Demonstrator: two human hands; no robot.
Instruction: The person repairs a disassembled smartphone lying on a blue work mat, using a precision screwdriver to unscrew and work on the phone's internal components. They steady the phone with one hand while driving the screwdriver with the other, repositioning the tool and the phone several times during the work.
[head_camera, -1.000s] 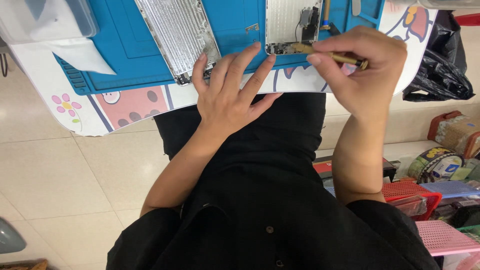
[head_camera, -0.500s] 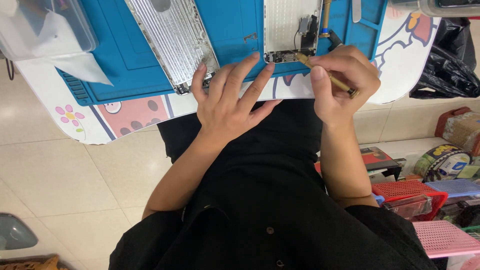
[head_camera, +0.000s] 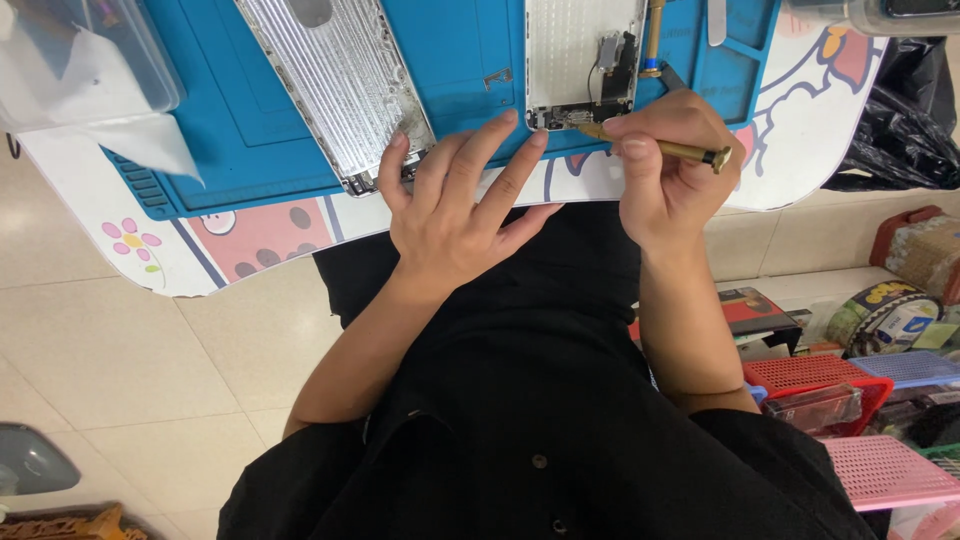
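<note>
Across the top of the frame: a white table (head_camera: 150, 255) with cartoon prints, and on it a blue work mat (head_camera: 450, 60). On the mat, upper centre-left, a ribbed silver plate (head_camera: 340, 80), tilted. Upper centre-right, an opened phone back shell (head_camera: 580, 40), long axis running up and down the frame, top end cut off by the frame edge.

Centre: left hand (head_camera: 460, 215), fingers spread flat, tips pressing the mat's near edge, index tip just beside the shell's lower left corner.

Right of centre: right hand (head_camera: 670, 180), thumb and fingers pinched on a brass-coloured screwdriver (head_camera: 655, 147), shaft lying nearly level, tip pointing left onto the shell's bottom edge. Right hand nearer the work point.

Screw or part under the tip too small to make out.
</note>
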